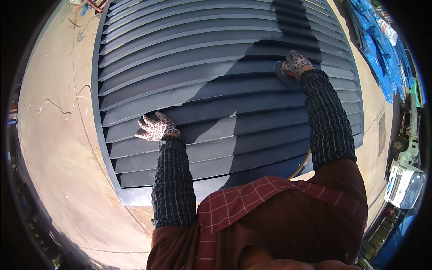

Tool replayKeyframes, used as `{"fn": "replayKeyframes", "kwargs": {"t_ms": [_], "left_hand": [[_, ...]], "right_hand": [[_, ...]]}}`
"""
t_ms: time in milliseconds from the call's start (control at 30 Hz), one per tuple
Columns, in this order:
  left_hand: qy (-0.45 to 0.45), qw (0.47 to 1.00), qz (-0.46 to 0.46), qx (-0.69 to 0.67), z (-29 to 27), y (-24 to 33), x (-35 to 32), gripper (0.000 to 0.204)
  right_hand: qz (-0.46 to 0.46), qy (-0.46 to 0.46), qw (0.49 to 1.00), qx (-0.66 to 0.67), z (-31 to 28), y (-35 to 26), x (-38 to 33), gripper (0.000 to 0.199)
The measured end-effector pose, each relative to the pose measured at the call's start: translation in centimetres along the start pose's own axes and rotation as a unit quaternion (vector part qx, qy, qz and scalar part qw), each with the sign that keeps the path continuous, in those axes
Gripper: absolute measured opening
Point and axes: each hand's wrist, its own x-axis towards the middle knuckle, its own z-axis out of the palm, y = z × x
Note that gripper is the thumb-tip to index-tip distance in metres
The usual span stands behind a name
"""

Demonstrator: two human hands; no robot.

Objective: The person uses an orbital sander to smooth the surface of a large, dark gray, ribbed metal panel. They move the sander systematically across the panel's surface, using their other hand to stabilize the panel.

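Observation:
A large dark grey louvered metal panel (180, 85) lies in front of me, its slats running crosswise. My left hand (156, 127), in a leopard-print glove, rests with spread fingers on a slat near the left side. Farther forward on the right, my right hand (298, 63) wears a matching glove and is closed over a round sander (282, 72). The sander's disc lies against a slat, in shade; my hand covers its top. A yellow hose (302, 165) runs over the panel's near edge beneath my right arm.
Pale concrete floor (54, 148) surrounds the panel, with a thin bent wire (67, 110) on the left. Blue plastic sheeting (378, 49) lies at the far right. A white truck (402, 180) stands at the right rim. My shadow falls across the slats.

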Motion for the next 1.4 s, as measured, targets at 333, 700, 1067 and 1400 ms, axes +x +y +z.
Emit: {"fn": "replayKeyframes", "kwargs": {"t_ms": [333, 700, 1067, 1400], "left_hand": [[0.012, 1.000, 0.012, 0.018, 0.7, 0.4, 0.2, 0.067], [0.045, 0.999, 0.020, 0.015, 0.5, -0.2, 0.1, 0.063], [0.084, 0.996, 0.004, -0.019, 1.7, -1.0, 1.0, 0.059], [0.095, 0.995, -0.001, -0.033, 2.0, -1.3, 0.9, 0.057]], "right_hand": [[-0.179, -0.001, 0.983, -0.041, 2.1, -12.3, -4.4, 0.079], [-0.198, -0.014, 0.980, -0.019, 1.7, -10.9, -4.7, 0.073], [0.089, 0.030, 0.995, 0.020, -5.0, 9.6, 1.6, 0.088], [0.033, 0.048, 0.998, -0.020, -4.1, 9.9, 3.5, 0.086]]}}
